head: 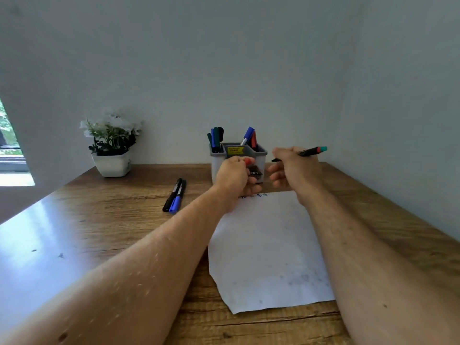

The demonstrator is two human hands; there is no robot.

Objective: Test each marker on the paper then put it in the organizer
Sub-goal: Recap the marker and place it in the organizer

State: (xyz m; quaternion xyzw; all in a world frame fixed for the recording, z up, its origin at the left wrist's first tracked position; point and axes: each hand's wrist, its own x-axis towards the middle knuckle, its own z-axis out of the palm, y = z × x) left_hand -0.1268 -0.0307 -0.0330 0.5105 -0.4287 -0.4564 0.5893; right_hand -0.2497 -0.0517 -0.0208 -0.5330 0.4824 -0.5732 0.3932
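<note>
My right hand point(296, 168) grips a black marker point(307, 152) with a red and teal rear end; its bare tip points left, above the far edge of the paper. My left hand point(235, 176) is closed on a small red cap point(248, 161), just in front of the grey organizer point(261, 155). Several markers stand in the organizer's left and right compartments. White paper point(266, 247) lies on the desk, with small scribbles point(254, 195) near its far edge. Two more markers, one black and one with a blue cap point(175, 198), lie on the desk left of the paper.
A white pot of white flowers point(112, 145) stands at the back left of the wooden desk point(119, 220). Walls close off the back and the right side. A bright opening shows at the far left.
</note>
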